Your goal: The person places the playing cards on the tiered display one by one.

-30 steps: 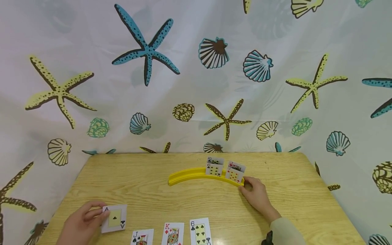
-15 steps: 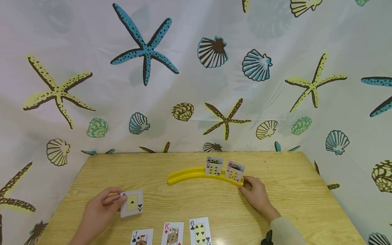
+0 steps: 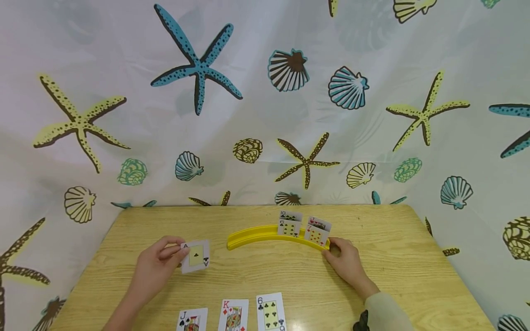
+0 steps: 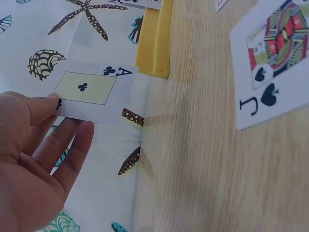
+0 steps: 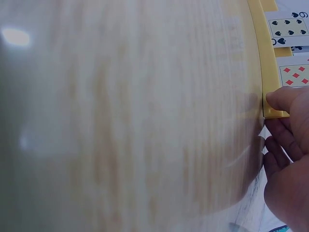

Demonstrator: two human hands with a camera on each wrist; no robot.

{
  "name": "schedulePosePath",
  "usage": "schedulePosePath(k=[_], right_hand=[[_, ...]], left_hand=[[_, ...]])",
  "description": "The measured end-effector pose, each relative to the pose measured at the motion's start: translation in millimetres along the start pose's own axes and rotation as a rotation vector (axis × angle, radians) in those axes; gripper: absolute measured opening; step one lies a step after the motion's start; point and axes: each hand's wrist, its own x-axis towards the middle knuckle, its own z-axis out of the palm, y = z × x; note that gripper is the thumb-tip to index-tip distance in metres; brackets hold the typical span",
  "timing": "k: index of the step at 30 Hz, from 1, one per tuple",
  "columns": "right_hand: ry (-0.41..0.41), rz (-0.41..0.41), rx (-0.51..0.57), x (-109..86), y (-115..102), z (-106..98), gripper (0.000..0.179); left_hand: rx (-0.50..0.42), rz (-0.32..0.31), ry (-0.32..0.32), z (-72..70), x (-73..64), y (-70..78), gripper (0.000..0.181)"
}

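An ace of clubs [image 3: 196,258] is pinched by its left edge in my left hand [image 3: 154,264], held above the table left of a curved yellow card holder [image 3: 252,236]. In the left wrist view the thumb lies on the face of the ace [image 4: 94,93], fingers behind it. My right hand [image 3: 347,261] grips the holder's right end, its thumb on the near side in the right wrist view. Standing in the holder are a six of spades [image 3: 288,228] before a black ten [image 3: 291,214], and a seven of diamonds [image 3: 316,236] before a red jack [image 3: 320,224].
Face up along the table's near side lie a jack of spades [image 3: 192,319], a king of diamonds [image 3: 233,316] and a six of clubs [image 3: 271,312]. A patterned cloth [image 3: 248,184] hangs behind the wooden table [image 3: 372,230] and along its sides.
My left hand has carried the ace of clubs forward and to the right, closer to the card holder. The right hand has stayed at the holder's end.
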Motion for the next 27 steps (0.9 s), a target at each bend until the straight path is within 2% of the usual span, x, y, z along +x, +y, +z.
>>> schedulePosePath(k=[9,18,27], right_hand=[[-0.008,0.008,0.000,0.6,0.3,-0.2,0.045],[0.000,0.001,0.006,1.1,-0.9,-0.7,0.044],[-0.005,0.010,0.006,-0.1,-1.0,-0.1,0.045]], left_hand=[[-0.011,0.038,-0.022,16.4,19.2,3.0,0.026],[-0.030,0.108,-0.019,39.0,35.7,14.3,0.022],[-0.028,0.125,-0.023,52.9,51.7,24.9,0.022]])
